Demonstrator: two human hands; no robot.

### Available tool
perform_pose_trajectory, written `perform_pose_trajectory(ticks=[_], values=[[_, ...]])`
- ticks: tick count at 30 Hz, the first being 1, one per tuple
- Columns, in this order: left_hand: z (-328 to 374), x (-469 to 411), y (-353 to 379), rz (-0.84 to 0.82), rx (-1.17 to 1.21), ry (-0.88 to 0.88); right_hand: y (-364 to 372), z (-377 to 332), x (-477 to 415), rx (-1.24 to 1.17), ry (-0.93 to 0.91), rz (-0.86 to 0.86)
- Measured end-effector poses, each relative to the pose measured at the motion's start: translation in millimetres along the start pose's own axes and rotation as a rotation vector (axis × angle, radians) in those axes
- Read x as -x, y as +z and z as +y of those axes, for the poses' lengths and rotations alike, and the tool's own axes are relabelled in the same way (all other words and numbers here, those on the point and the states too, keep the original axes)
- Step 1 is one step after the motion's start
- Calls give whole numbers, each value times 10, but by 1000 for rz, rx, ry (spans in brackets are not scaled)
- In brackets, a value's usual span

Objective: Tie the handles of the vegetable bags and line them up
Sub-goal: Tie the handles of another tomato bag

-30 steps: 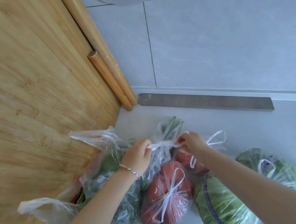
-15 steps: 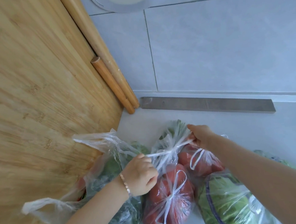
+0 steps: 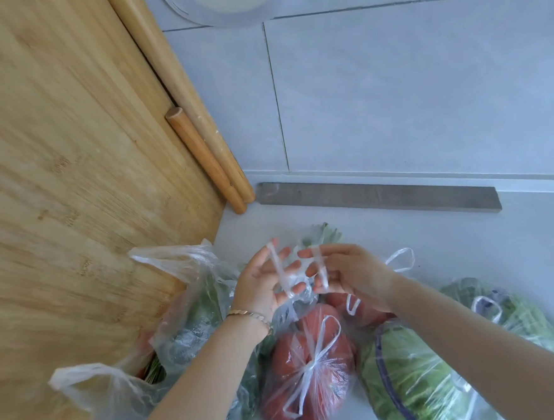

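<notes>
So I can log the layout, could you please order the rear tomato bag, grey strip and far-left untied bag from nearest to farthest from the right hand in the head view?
From the right hand:
1. rear tomato bag: directly beneath it.
2. grey strip: beyond it, against the wall.
3. far-left untied bag: bottom left, by the wooden board.

Tomato bag (image 3: 308,371) between greens bag (image 3: 192,333) left and, seemingly, lettuce bag (image 3: 409,381) right.
</notes>
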State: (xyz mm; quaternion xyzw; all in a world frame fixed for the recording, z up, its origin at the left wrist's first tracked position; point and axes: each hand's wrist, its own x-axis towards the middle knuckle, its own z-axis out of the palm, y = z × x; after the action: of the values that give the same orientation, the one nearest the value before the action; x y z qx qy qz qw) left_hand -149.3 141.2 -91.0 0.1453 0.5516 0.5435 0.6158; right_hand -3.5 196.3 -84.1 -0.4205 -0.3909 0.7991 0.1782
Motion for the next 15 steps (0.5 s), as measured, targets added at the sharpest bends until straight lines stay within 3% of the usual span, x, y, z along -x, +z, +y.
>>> perform_pose_trajectory(ticks=[3,6,9,15], values=[[-49,-31,77,-90,-322,26,2,42,4,104,-29,-53],[-76,-43,69,-202,-461,-2,-29,67,-17,170,11,-40],[-151,-61,36,-262,-729,138,-33,74,-8,246,39,-34],[-205,-132,99,-199,-956,273,-28,130,-43,597,44,23]])
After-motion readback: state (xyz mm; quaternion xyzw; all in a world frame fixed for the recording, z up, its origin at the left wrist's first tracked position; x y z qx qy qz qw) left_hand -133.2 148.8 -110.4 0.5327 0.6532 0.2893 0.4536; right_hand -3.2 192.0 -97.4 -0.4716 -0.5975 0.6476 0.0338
